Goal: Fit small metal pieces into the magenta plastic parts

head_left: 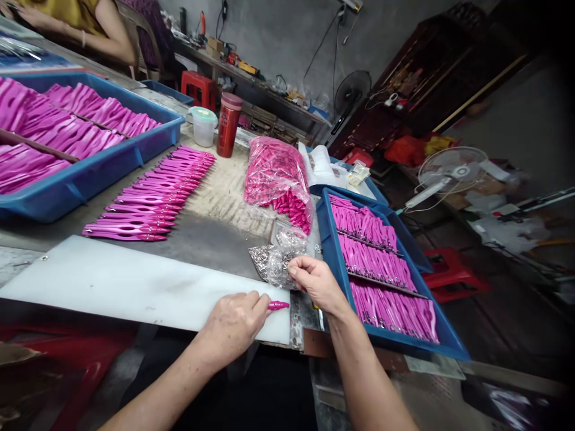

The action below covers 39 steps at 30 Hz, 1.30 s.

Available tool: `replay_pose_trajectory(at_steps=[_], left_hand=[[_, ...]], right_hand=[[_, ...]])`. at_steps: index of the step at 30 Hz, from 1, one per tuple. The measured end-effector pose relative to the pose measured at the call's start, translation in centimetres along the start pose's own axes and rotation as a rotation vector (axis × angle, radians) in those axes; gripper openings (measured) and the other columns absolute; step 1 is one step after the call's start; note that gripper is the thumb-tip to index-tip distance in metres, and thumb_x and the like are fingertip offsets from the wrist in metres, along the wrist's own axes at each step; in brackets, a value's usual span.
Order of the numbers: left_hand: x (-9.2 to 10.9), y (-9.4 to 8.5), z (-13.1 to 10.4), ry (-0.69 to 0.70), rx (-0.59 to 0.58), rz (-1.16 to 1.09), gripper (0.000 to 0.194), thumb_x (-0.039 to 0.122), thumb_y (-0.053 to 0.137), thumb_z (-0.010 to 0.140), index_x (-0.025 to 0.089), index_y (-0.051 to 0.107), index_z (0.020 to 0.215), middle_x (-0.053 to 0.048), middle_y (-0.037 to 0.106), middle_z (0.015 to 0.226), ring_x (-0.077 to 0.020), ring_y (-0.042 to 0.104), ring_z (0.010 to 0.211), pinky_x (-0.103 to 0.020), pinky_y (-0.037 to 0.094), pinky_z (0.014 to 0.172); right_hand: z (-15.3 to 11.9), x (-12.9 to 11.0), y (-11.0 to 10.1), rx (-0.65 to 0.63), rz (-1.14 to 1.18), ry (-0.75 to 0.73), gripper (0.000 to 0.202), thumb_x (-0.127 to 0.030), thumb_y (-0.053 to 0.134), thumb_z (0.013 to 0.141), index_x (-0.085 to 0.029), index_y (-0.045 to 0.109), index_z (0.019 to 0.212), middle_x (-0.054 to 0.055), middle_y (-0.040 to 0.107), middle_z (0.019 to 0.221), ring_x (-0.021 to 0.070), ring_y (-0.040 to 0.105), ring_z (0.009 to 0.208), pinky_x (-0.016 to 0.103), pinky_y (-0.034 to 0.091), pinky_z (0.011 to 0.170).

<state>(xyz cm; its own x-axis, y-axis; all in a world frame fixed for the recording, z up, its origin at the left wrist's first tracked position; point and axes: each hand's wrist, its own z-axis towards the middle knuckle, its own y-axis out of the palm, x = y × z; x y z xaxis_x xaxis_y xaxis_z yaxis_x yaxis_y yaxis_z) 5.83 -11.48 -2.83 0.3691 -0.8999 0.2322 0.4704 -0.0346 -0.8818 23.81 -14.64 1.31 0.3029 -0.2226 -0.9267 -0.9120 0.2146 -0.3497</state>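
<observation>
My left hand (236, 323) is closed over the right end of a white board (135, 278), holding a magenta plastic piece (278, 305) whose tapered tip pokes out past the fingers. The rest of that piece is hidden by the hand. My right hand (317, 281) has thumb and forefinger pinched together at the edge of a clear plastic bag (279, 266). Small shiny metal parts (259, 258) lie in and beside this bag. Whatever the right fingertips hold is too small to tell.
A row of magenta pieces (148, 197) lies behind the board. Blue trays with similar pieces stand at left (135, 158) and right (330, 239). Behind are a bag of darker pink parts (276, 170), a red tumbler (229, 126) and a lidded tub (203, 129). Another person's arm (96, 45) shows upper left.
</observation>
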Motion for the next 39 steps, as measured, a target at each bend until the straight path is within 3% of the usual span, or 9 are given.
replay_pose_trajectory(at_steps=[7,11,17,23,39], left_hand=[[0.0,-0.3,0.2,0.002,-0.010,-0.013,0.014,0.019,0.041,0.084,0.018,0.047,0.071,0.001,0.049,0.060,-0.0128,0.050,0.052,-0.025,0.034,0.048],[0.0,-0.3,0.1,0.004,-0.003,-0.022,0.014,0.019,0.041,0.084,0.018,0.047,0.071,0.001,0.049,0.060,-0.0125,0.050,0.052,-0.025,0.034,0.048],[0.0,-0.2,0.1,0.005,0.011,-0.014,0.014,0.020,0.041,0.084,0.018,0.047,0.071,0.002,0.048,0.059,-0.0120,0.049,0.050,-0.024,0.033,0.047],[0.0,-0.2,0.1,0.015,0.014,-0.013,0.014,0.020,0.040,0.084,0.018,0.047,0.072,0.002,0.049,0.060,-0.0118,0.050,0.052,-0.024,0.034,0.048],[0.0,0.0,0.0,0.005,-0.023,0.001,0.013,0.020,0.040,0.085,0.019,0.048,0.075,0.001,0.050,0.061,-0.0129,0.050,0.054,-0.025,0.034,0.049]], right_hand=[[-1.7,0.4,1.2,-0.074,0.048,-0.001,0.018,-0.032,0.052,0.073,-0.016,0.048,0.065,-0.006,0.037,0.054,0.0066,0.031,0.047,0.019,0.024,0.044],[-2.1,0.5,1.0,-0.044,-0.030,-0.048,0.018,-0.031,0.048,0.076,-0.017,0.047,0.065,-0.006,0.036,0.055,0.0074,0.032,0.049,0.019,0.027,0.046],[-0.6,-0.4,-0.1,0.197,-0.517,-0.154,0.016,-0.024,0.042,0.078,-0.018,0.049,0.064,-0.003,0.047,0.059,0.0114,0.044,0.059,0.021,0.033,0.057],[0.8,-0.5,-0.2,0.236,-0.827,-0.096,0.021,-0.022,0.038,0.078,-0.018,0.053,0.065,0.000,0.056,0.063,0.0127,0.050,0.060,0.021,0.033,0.058],[1.0,-0.1,-0.1,0.234,-0.894,-0.074,0.023,-0.023,0.036,0.080,-0.019,0.052,0.064,-0.001,0.055,0.060,0.0124,0.048,0.057,0.021,0.030,0.055]])
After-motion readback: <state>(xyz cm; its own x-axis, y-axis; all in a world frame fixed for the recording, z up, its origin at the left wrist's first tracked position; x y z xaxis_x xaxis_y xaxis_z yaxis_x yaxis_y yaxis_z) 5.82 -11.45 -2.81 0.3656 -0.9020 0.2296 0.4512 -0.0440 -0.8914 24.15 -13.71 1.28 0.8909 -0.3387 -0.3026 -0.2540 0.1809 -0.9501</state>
